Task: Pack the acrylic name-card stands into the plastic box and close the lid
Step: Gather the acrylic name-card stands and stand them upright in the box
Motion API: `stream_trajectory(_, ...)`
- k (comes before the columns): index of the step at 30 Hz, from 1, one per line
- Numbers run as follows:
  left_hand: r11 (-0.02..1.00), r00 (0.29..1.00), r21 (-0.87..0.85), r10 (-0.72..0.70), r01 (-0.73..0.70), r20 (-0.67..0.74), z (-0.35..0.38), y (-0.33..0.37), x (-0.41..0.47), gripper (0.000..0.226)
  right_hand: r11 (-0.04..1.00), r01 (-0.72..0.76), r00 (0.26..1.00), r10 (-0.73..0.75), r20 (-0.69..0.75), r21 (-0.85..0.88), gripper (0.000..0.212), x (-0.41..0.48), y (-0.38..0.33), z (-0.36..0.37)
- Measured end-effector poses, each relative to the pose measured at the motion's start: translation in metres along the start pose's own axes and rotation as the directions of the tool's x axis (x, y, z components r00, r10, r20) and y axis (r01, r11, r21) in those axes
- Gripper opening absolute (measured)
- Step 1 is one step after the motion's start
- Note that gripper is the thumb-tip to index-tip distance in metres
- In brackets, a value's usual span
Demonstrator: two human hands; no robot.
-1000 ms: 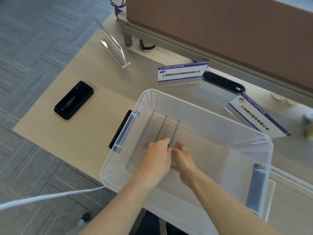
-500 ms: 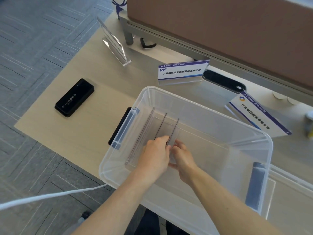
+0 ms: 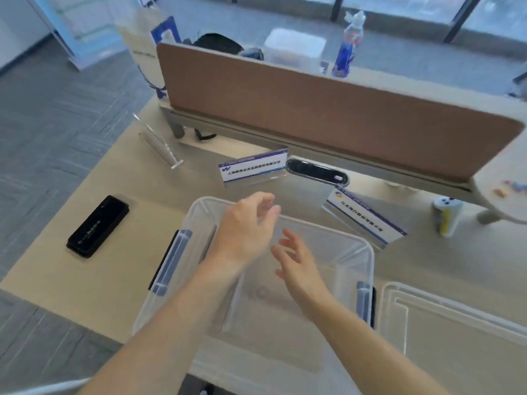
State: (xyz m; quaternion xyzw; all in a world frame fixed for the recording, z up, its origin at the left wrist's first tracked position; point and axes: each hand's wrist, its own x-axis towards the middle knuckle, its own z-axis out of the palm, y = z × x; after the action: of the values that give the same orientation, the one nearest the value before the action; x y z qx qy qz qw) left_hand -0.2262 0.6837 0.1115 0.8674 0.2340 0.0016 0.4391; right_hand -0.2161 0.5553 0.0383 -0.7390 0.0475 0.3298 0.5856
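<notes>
Pale matte desk (image 3: 94, 280), clear glossy plastic box (image 3: 368, 252), left hand (image 3: 245, 232) and right hand (image 3: 299, 263) splayed, empty.

- The name card (image 3: 252, 166) near the desk's back edge has a blue "W" logo and a line of dark Chinese characters, too blurred to read.
- The tilted name card (image 3: 363, 216) toward the back right shows a round logo and Chinese characters, also illegible.
- The black case (image 3: 97, 226) near the left edge bears faint white marks, unreadable.
</notes>
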Motion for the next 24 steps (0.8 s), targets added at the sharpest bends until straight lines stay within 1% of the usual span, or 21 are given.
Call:
stream_trajectory(3, 0.991, 0.997, -0.111, 0.076, -0.08, -0.034, 0.007, 0.056, 0.026, 0.03, 0.979, 0.198, 0.98, -0.2, -0.027, -0.04, 0.038, -0.01, -0.04, -0.051)
stream_trajectory(5, 0.983, 0.996, -0.16, 0.087, -0.09, -0.028, 0.021, 0.082, 0.044, 0.026, 0.955, 0.292, 0.952, -0.296, -0.08, -0.056, 0.031, -0.011, -0.06, -0.087)
stream_trajectory(7, 0.983, 0.998, -0.175, 0.062, -0.055, 0.032, 0.04, 0.098, 0.062, 0.025, 0.938, 0.337, 0.924, -0.346, -0.16, -0.082, 0.027, -0.004, -0.072, -0.126)
stream_trajectory(9, 0.987, 0.995, -0.159, 0.014, 0.002, 0.102, 0.062, 0.104, 0.077, 0.027, 0.932, 0.339, 0.897, -0.361, -0.254, -0.128, 0.029, 0.008, -0.069, -0.161)
stream_trajectory(11, 0.991, 0.986, -0.121, -0.044, 0.064, 0.161, 0.084, 0.1, 0.088, 0.032, 0.935, 0.263, 0.876, -0.335, -0.347, -0.237, 0.033, 0.021, -0.053, -0.191)
stream_trajectory(13, 0.989, 0.966, -0.083, -0.1, 0.123, 0.237, 0.106, 0.087, 0.098, 0.041, 0.938, 0.125, 0.86, -0.265, -0.436, -0.322, 0.044, 0.036, -0.027, -0.213)
stream_trajectory(16, 0.984, 0.93, 0.004, -0.169, 0.177, 0.325, 0.136, 0.068, 0.118, 0.058, 0.953, -0.057, 0.846, -0.113, -0.521, -0.298, 0.064, 0.058, 0.014, -0.226)
stream_trajectory(18, 0.976, 0.91, 0.03, -0.211, 0.214, 0.357, 0.151, 0.057, 0.136, 0.068, 0.959, -0.152, 0.85, 0.004, -0.527, -0.237, 0.072, 0.073, 0.033, -0.227)
stream_trajectory(20, 0.972, 0.899, 0.064, -0.235, 0.228, 0.368, 0.162, 0.047, 0.152, 0.072, 0.962, -0.198, 0.847, 0.071, -0.527, -0.188, 0.071, 0.086, 0.045, -0.222)
stream_trajectory(22, 0.976, 0.891, 0.083, -0.22, 0.204, 0.397, 0.175, 0.037, 0.167, 0.071, 0.965, -0.212, 0.825, 0.093, -0.558, -0.153, 0.058, 0.099, 0.055, -0.218)
stream_trajectory(24, 0.982, 0.889, 0.081, -0.186, 0.168, 0.418, 0.189, 0.028, 0.181, 0.058, 0.961, -0.234, 0.791, 0.1, -0.603, -0.147, 0.042, 0.11, 0.06, -0.218)
